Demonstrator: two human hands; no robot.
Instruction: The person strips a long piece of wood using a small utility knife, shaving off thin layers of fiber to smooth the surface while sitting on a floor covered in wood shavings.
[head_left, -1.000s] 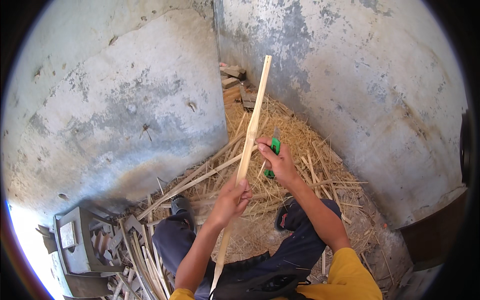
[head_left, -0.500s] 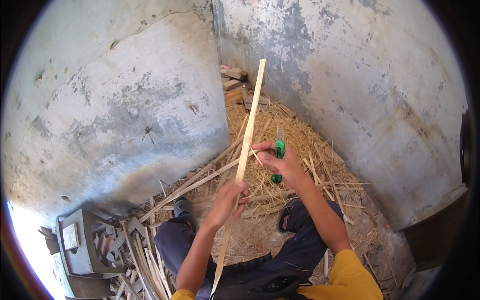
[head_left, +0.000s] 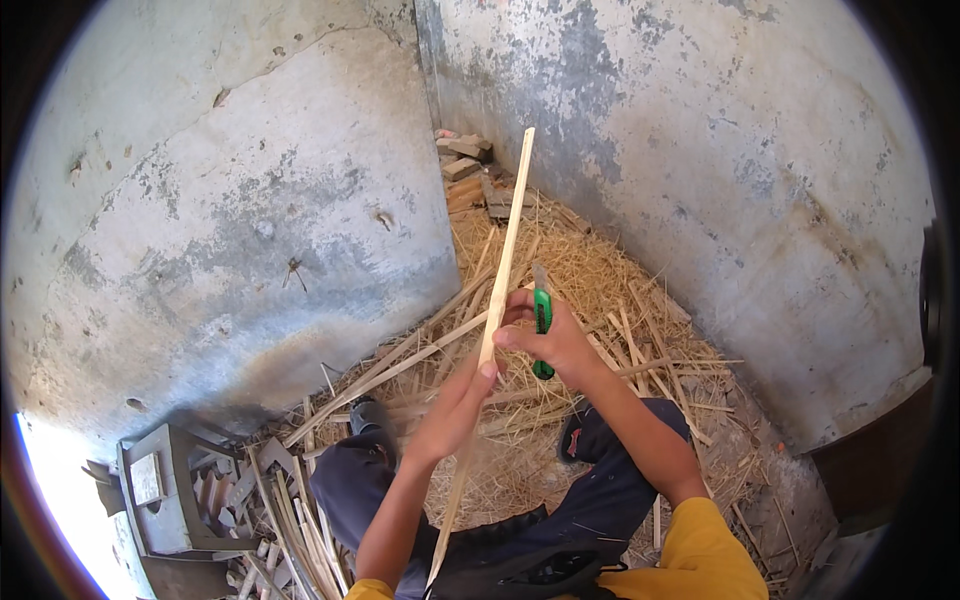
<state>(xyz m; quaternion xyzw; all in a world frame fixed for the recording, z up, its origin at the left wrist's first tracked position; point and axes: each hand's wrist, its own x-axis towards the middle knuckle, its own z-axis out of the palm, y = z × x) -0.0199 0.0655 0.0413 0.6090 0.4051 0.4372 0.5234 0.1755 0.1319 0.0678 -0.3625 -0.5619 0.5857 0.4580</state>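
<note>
A long, pale strip of split bamboo [head_left: 511, 232] runs upright through the middle, its lower end reaching down to my lap. My left hand [head_left: 452, 412] is closed around it below the midpoint, thumb pointing up along the strip. Just above, the fingers and thumb of my right hand [head_left: 562, 343] touch the strip's right side. That same hand carries a green utility knife [head_left: 542, 310], blade out and pointing up, apart from the strip. Part of the knife's handle is hidden by my thumb.
Straw-like shavings [head_left: 575, 250] and loose strips cover the floor between two peeling walls [head_left: 690, 150]. Bricks [head_left: 462, 150] lie in the far corner. At the left, a grey metal frame [head_left: 165, 540] stands beside a bundle of strips [head_left: 305, 530]. My legs flank the work.
My right hand has come left and slightly down onto the strip, close to my left hand. The strip has turned and looks narrower. A thin sliver at my right fingertips no longer shows.
</note>
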